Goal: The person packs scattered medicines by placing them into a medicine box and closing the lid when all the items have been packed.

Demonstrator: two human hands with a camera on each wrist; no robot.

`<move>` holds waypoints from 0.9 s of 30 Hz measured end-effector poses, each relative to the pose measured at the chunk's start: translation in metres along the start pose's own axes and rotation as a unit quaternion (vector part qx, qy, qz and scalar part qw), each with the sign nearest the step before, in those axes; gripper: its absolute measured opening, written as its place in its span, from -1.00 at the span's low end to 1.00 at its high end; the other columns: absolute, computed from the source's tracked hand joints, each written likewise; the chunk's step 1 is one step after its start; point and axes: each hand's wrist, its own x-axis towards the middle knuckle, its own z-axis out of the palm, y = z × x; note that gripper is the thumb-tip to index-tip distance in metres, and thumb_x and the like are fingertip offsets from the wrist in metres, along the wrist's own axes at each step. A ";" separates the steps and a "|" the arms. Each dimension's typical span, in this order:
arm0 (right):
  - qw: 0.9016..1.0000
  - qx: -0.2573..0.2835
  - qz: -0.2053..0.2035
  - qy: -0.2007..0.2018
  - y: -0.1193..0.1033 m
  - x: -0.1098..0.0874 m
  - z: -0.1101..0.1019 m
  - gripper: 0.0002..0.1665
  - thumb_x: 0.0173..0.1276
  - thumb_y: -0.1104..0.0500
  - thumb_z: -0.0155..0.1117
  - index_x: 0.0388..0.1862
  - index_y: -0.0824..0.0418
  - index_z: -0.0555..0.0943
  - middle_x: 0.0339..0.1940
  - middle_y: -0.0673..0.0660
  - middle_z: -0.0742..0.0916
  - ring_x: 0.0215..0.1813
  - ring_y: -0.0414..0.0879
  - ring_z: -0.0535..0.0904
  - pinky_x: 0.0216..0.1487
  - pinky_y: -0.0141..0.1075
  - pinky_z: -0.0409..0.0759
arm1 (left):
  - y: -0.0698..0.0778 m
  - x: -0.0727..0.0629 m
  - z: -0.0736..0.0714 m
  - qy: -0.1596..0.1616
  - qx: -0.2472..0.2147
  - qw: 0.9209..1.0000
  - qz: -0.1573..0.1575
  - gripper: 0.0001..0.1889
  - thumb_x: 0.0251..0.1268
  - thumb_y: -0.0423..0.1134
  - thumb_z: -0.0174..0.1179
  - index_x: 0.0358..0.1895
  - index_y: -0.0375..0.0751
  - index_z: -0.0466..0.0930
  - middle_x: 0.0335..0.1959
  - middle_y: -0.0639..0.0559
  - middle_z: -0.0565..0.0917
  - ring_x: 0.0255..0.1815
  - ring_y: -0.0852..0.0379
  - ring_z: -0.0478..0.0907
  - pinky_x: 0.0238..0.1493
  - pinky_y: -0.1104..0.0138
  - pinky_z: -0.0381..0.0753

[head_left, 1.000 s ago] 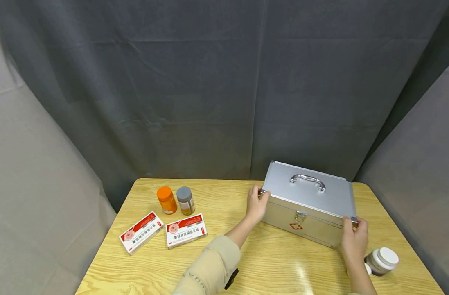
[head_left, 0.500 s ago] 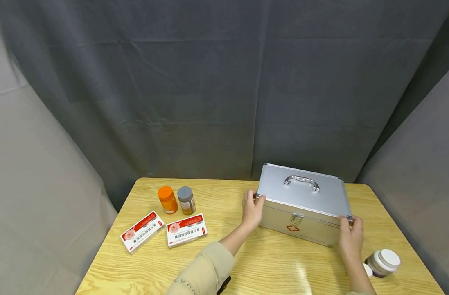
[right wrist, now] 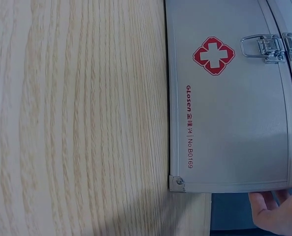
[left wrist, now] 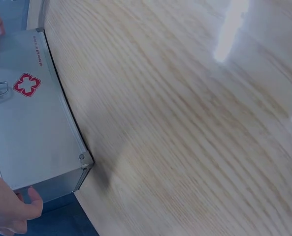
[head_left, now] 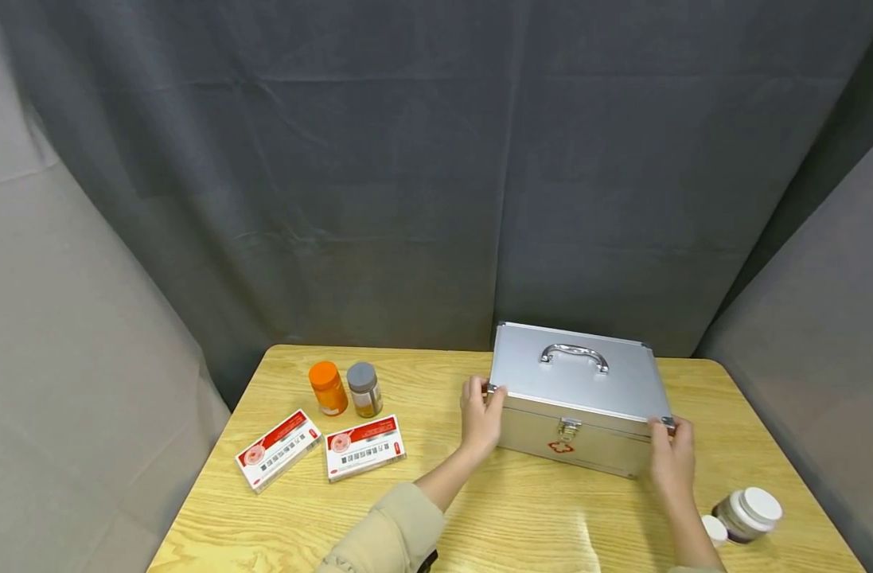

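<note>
A silver metal first-aid box (head_left: 525,426) stands on the table with its lid down. It bears a red-edged cross emblem (right wrist: 213,55) below the front latch (right wrist: 270,48), and a chrome handle (head_left: 574,351) on top. My left hand (head_left: 481,420) grips its left end near the front lid corner, thumb toward the front and fingers round the side. At the opposite end my right hand (head_left: 672,465) holds the right front corner the same way. The left wrist view catches the left hand (left wrist: 10,209) at the box's end; most fingertips are hidden there.
Left on the table are an orange bottle (head_left: 329,390), a grey-capped bottle (head_left: 365,391) and two red-and-white medicine boxes (head_left: 278,450) (head_left: 365,448). A white-lidded jar (head_left: 749,513) and a smaller white cap (head_left: 715,529) sit beside my right forearm. Dark curtain (head_left: 379,199) hangs behind.
The first-aid box has slid left and slightly toward me, both hands moving along with it. The bottles and medicine boxes stay where they were on the table.
</note>
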 end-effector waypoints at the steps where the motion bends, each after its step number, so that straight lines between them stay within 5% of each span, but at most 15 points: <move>1: 1.000 0.003 -0.003 -0.001 0.000 0.000 0.001 -0.52 0.37 0.09 -0.18 0.11 0.43 0.24 -0.05 0.31 0.43 -0.12 0.07 0.25 -0.15 -0.19 0.18 | 0.000 0.000 -0.001 0.003 0.001 1.000 0.001 -0.77 0.23 -0.08 0.04 -0.21 -0.16 0.36 -0.20 0.09 0.37 -0.14 0.14 0.28 -0.12 0.31 0.34; 12: 0.999 0.017 -0.020 -0.022 -0.009 -0.006 0.010 -0.55 0.37 0.12 -0.16 0.06 0.46 0.25 -0.17 0.21 0.42 -0.30 -0.30 0.21 -0.22 -0.27 0.19 | -0.005 -0.006 -0.017 0.017 0.002 1.000 -0.003 -0.76 0.25 -0.07 0.03 -0.20 -0.16 0.34 -0.18 0.06 0.36 -0.12 0.12 0.29 -0.11 0.28 0.34; 27: 0.998 0.010 -0.023 -0.055 -0.017 -0.017 0.031 -0.56 0.37 0.11 -0.14 0.06 0.43 0.25 -0.24 0.13 0.40 -0.36 -0.28 0.22 -0.33 -0.44 0.21 | -0.010 -0.015 -0.046 0.047 0.000 0.999 -0.005 -0.75 0.23 -0.08 0.05 -0.19 -0.17 0.34 -0.17 0.04 0.37 -0.12 0.12 0.29 -0.11 0.28 0.34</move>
